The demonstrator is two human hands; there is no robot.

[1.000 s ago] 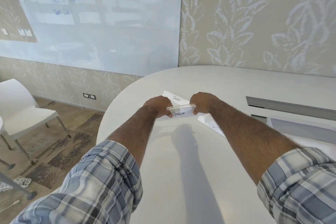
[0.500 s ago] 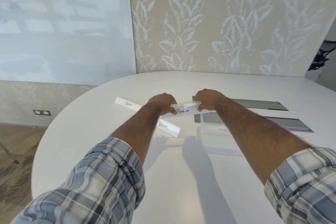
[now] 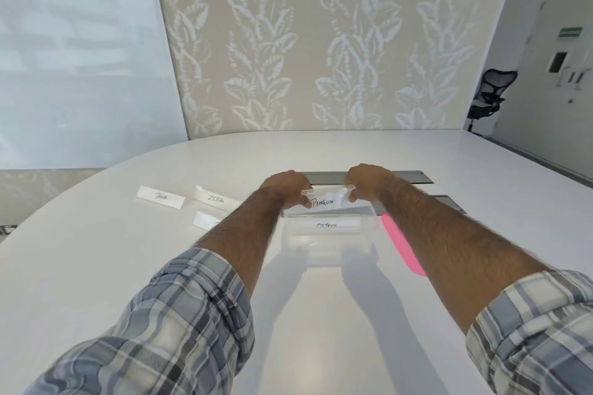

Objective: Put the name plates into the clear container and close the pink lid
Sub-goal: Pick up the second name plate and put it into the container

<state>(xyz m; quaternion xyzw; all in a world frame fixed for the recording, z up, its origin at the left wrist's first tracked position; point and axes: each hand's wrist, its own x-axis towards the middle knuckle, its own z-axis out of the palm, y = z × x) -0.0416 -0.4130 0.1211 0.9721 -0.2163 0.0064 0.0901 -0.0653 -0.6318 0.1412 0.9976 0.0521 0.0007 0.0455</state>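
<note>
Plates: three flat white strips lay left on the glossy table.
Left hand: pinched the PENGUIN plate's left end.
Right hand: pinched its right end.
Container: clear, just below, holding one plate.
Lid: pink, right, partly behind the forearm.

White table (plates, container)

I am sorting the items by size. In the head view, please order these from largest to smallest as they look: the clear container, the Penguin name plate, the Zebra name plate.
1. clear container
2. and 3. unsure: the Penguin name plate and the Zebra name plate look alike; the hands hide the Penguin plate's ends.
</note>
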